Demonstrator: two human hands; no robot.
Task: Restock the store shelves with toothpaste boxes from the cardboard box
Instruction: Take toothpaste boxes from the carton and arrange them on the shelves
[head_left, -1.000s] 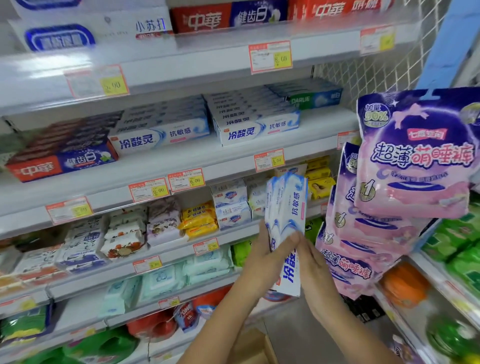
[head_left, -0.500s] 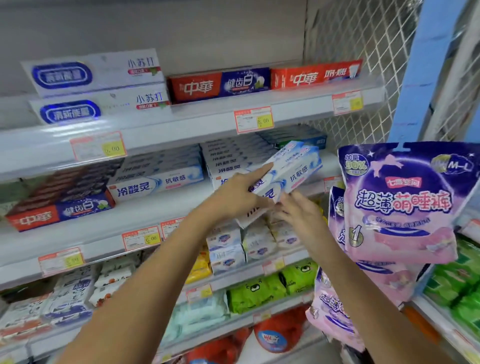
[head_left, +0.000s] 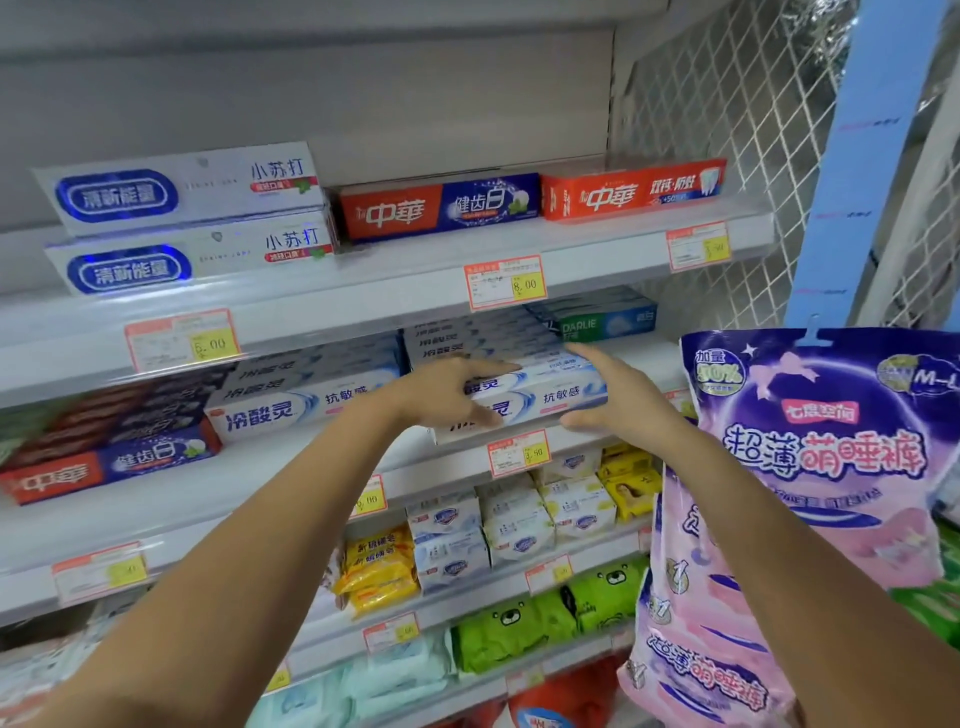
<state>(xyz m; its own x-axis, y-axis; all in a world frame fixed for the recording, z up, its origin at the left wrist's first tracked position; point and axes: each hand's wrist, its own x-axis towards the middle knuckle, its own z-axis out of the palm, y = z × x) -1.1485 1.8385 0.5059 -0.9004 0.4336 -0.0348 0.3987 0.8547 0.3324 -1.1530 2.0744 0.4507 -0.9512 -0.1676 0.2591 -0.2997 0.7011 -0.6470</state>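
Note:
A small bundle of white and blue toothpaste boxes (head_left: 550, 392) lies flat on the front of the second shelf (head_left: 311, 467), on top of a stack of the same boxes. My left hand (head_left: 441, 389) grips the bundle's left end, thumb below and fingers on top. My right hand (head_left: 613, 395) holds its right end. A matching row of white and blue boxes (head_left: 280, 405) lies to the left on that shelf. The cardboard box is out of view.
Red and blue toothpaste boxes (head_left: 104, 462) fill the shelf's left end, green Darlie boxes (head_left: 602, 322) its back right. The top shelf (head_left: 363, 291) carries more toothpaste. Purple and pink hanging packs (head_left: 821, 457) crowd my right arm. Soap and wipes fill the lower shelves.
Both hands lifted the bundle from waist height, turned it from upright to level, and set it on the stack on the second shelf. The view tilted upward.

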